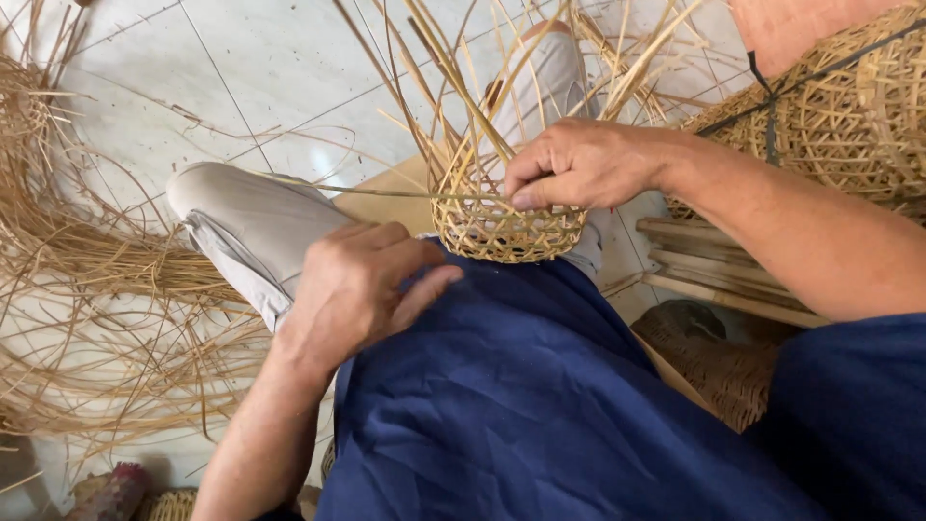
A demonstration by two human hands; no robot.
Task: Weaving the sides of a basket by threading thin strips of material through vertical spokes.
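A small half-woven bamboo basket [502, 230] rests on my lap, its loose upright strips [453, 87] fanning upward. My right hand [579, 162] grips the basket's upper rim, thumb pressed on the weave. A thin horizontal strip [367, 191] runs left from under that hand. My left hand [362, 285] rests on my knee just left of the basket, fingers loosely curled with nothing visible in them, thumb pointing toward the basket.
Heaps of loose bamboo strips [87, 280] cover the tiled floor [241, 68] at left. Stacked finished woven baskets [849, 106] stand at upper right, with wooden slats [714, 270] and a woven lid [714, 357] below them.
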